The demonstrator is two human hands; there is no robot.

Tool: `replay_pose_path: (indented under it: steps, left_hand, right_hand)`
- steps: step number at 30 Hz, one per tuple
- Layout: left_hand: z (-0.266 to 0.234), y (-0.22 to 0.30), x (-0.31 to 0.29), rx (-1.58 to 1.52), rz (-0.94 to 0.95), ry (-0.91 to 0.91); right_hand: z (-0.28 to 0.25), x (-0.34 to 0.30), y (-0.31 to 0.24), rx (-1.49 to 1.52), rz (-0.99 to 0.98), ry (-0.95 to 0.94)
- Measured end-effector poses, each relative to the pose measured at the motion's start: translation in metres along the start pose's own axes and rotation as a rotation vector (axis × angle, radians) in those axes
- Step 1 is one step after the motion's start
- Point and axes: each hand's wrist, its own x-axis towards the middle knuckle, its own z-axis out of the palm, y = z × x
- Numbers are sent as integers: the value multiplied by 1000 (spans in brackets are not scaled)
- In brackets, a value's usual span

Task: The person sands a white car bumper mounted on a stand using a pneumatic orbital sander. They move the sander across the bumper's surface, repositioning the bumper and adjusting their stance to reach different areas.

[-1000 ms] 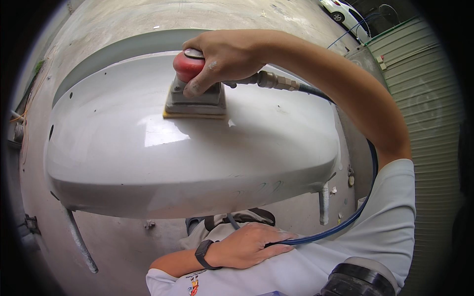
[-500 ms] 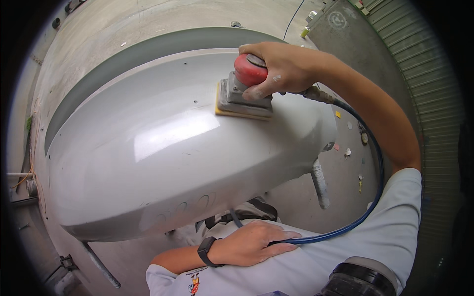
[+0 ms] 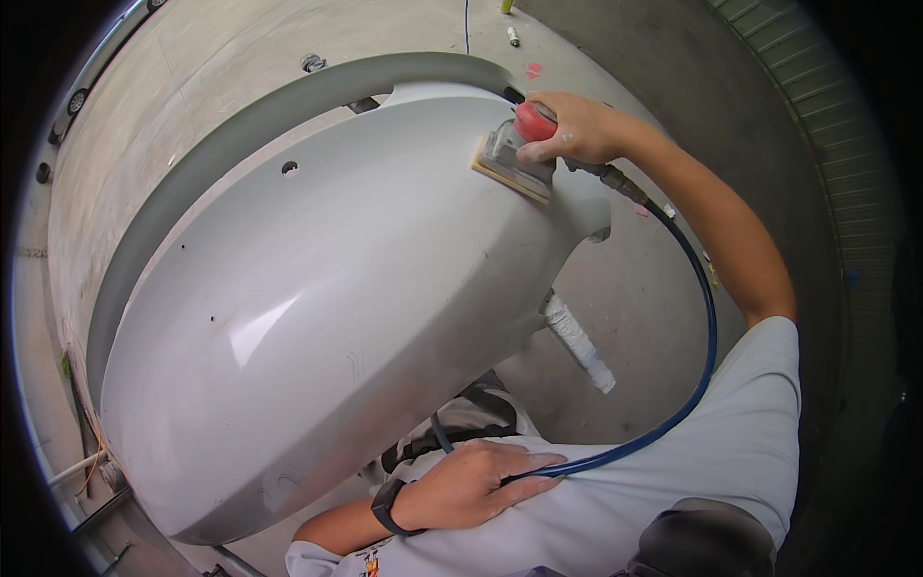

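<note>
A large, curved grey panel that looks like a car bumper fills the middle of the view. At its upper right part, my right hand is wrapped over the red top of an air sander. The sander's rectangular pad with a yellowish edge rests on the panel, somewhat tilted with the surface. From the tool's back a dark blue air hose loops down on the right to my body. Against my light shirt, my left hand is closed on this hose, with the thumb and fingers stretched along it.
A stand arm wrapped in white juts out beneath the panel's right side. Small scraps and a can lie on the concrete floor. Ribbed metal wall runs along the right. Parked cars show at the far upper left.
My right hand and the sander have moved right along the panel, toward its far end. My view has turned, so the panel appears more slanted. The left hand keeps holding the hose.
</note>
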Motion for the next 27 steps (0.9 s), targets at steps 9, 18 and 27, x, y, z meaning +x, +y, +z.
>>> replay_pose_path:
  steps: [9,18,27]
  left_hand:
    - [7,-3,-11,18,56,32]
    - [2,-11,-72,-7,250,222]
    - [-4,-26,-163,-24,291,419]
  right_hand:
    - [-10,8,-28,-49,-69,-74]
    - [-1,32,-242,-160,-434,-287]
    - [69,57,-453,-338,-651,-405]
